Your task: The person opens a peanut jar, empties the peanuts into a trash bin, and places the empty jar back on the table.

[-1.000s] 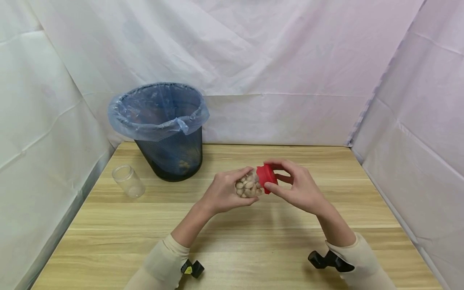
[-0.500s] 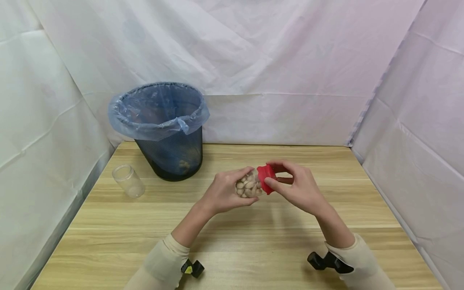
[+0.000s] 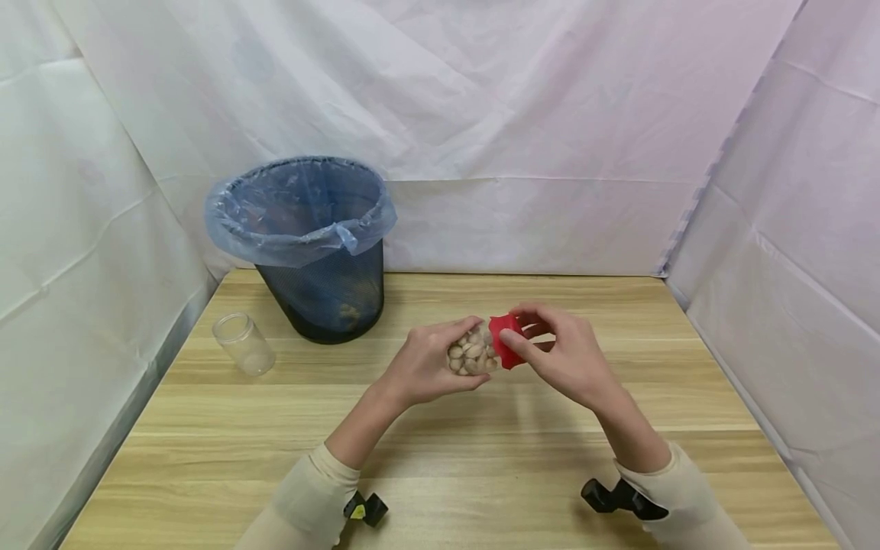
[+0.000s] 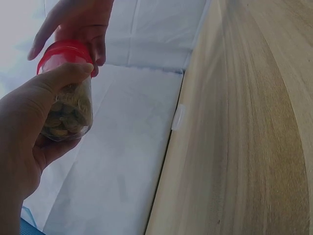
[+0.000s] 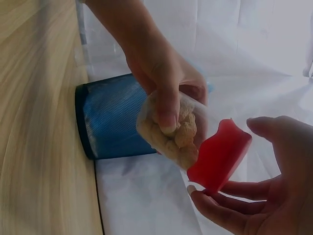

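A clear jar [image 3: 473, 351] of shelled-looking pale nuts is tilted above the middle of the table, its red wavy-edged lid [image 3: 506, 341] facing right. My left hand [image 3: 429, 363] grips the jar's body from the left, with fingers and thumb on opposite sides. On the right, my right hand [image 3: 567, 355] is curled round the lid. Its thumb lies over the lid in the head view. In the right wrist view the red lid [image 5: 220, 155] sits over the jar's mouth, between the thumb and fingers. The jar's rim is hidden under it.
A dark mesh bin [image 3: 330, 298] with a blue liner stands at the table's back left. Left of it is a clear open jar [image 3: 244, 345]. A small translucent oval piece [image 4: 178, 117] shows by the table edge. White sheets [image 3: 550, 114] surround the table [image 3: 481, 489].
My right thumb and fingers have shifted round the lid, and the lid's wavy edge has turned a little. My left hand and the jar have stayed in place.
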`<state>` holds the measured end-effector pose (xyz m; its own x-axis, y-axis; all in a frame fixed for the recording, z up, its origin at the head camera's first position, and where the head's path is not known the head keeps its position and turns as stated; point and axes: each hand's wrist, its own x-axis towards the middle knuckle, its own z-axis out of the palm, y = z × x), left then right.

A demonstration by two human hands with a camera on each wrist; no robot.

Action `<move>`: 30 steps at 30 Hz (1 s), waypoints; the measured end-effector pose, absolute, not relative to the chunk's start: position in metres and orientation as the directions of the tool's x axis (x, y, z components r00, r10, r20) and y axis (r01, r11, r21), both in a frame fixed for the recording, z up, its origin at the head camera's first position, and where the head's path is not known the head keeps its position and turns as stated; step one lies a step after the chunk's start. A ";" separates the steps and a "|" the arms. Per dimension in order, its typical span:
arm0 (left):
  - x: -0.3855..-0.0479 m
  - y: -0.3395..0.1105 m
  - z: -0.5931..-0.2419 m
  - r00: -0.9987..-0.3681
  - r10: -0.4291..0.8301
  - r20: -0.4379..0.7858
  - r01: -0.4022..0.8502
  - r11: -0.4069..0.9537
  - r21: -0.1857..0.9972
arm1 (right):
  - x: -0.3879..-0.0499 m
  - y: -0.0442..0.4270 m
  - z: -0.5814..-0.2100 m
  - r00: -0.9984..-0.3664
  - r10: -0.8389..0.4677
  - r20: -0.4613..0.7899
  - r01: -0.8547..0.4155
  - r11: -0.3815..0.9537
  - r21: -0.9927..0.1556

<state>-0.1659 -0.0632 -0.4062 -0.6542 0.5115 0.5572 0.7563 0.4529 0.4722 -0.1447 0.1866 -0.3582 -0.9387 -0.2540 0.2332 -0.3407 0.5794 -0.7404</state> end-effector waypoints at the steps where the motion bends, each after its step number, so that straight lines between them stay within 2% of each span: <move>1: -0.166 -0.063 -0.406 -0.651 0.512 0.560 0.759 0.452 0.469 | -0.144 0.186 -0.358 -0.939 -0.255 0.231 -0.340 0.584 -0.737; 13: -0.166 -0.064 -0.407 -0.669 0.505 0.546 0.744 0.452 0.492 | -0.147 0.194 -0.358 -0.881 -0.401 0.252 -0.424 0.433 -0.795; 22: -0.166 -0.063 -0.407 -0.666 0.493 0.560 0.746 0.444 0.496 | -0.143 0.187 -0.357 -0.938 -0.233 0.257 -0.345 0.545 -0.764; 30: -0.166 -0.062 -0.408 -0.681 0.483 0.550 0.732 0.437 0.523 | -0.142 0.191 -0.356 -0.892 -0.314 0.325 -0.445 0.488 -0.751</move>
<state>-0.1660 -0.0622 -0.4081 -0.6811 0.4835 0.5499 0.7321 0.4367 0.5228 -0.1419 0.1906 -0.3558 -0.8921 -0.3136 0.3254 -0.4453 0.4880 -0.7507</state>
